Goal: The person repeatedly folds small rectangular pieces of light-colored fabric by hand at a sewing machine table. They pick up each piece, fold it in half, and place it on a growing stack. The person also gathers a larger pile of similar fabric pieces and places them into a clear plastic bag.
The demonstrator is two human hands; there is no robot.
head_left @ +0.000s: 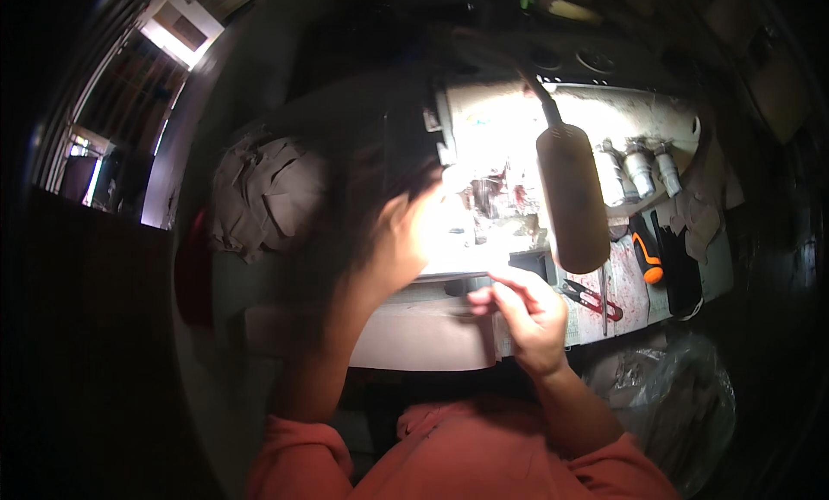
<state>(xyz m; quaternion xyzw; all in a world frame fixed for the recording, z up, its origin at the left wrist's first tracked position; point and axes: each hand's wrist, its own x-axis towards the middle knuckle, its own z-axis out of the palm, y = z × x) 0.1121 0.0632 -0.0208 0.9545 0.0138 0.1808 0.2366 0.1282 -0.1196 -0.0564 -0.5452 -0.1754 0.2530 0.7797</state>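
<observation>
My left hand (404, 234) is raised to the needle area of a white sewing machine (492, 129). Dark fabric (371, 146) drapes over the hand and forearm. Lamp glare washes out its fingers, so its grip cannot be made out. My right hand (525, 314) hovers at the front edge of the machine bed (432, 340), with thumb and fingertips pinched together. Anything between them is too small to see. A long lamp head (572, 202) on a bent neck hangs just above and to the right of both hands.
A heap of grey-brown cloth pieces (268, 193) lies to the left. Right of the machine are three thread spools (639, 172), an orange-handled screwdriver (646, 256), red-handled snips (594, 300) and a black tool (680, 280). A clear plastic bag (682, 396) sits at lower right.
</observation>
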